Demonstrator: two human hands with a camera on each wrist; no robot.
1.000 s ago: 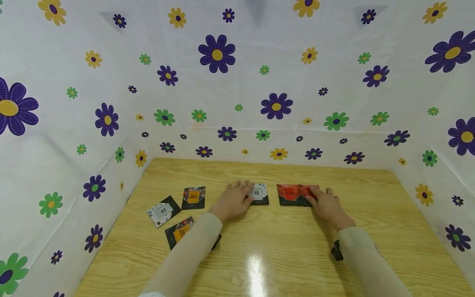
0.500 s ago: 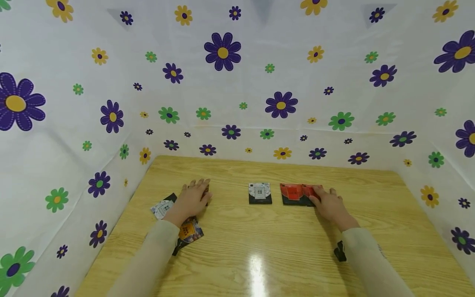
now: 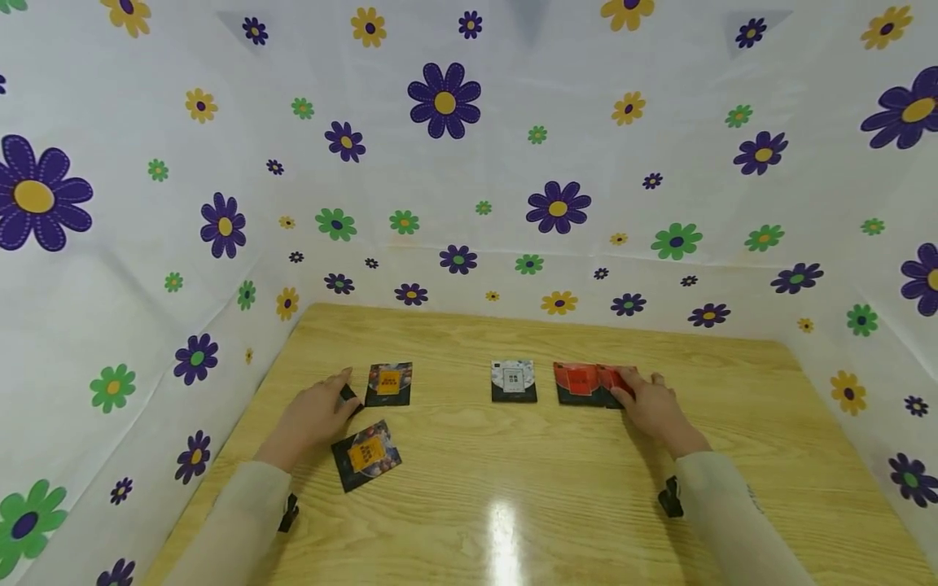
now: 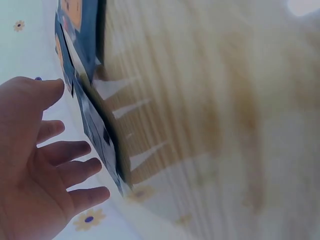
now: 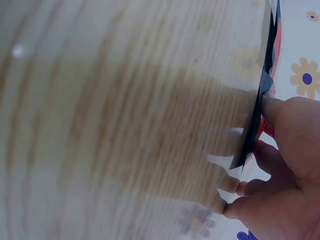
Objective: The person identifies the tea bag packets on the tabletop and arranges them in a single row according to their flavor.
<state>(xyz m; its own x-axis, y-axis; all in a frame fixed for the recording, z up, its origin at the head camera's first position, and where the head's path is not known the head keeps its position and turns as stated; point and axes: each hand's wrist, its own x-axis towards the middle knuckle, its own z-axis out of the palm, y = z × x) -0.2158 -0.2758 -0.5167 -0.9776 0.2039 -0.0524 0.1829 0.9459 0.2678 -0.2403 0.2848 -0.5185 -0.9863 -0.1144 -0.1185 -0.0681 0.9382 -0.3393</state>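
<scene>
My left hand (image 3: 308,415) reaches over a white-and-black flat packet at the left, most of which it hides in the head view. In the left wrist view the fingers are spread just beside that packet (image 4: 97,132). An orange-labelled packet (image 3: 389,384) lies to the right of this hand, and another orange-labelled packet (image 3: 366,456) lies tilted nearer the body. On the right, my right hand (image 3: 652,407) pinches the edge of a red-and-black packet (image 3: 608,382) between thumb and fingers. It overlaps a second red-and-black packet (image 3: 575,384) on its left.
A white-and-black packet (image 3: 513,381) lies between the orange and red ones. All rest on a glossy wooden table (image 3: 476,472). A white flower-patterned cloth (image 3: 498,163) walls in the back and sides.
My left hand has moved left from the middle white-and-black packet, past the upright orange-labelled one, to the left white-and-black packet. The right hand stays at the red packets.
</scene>
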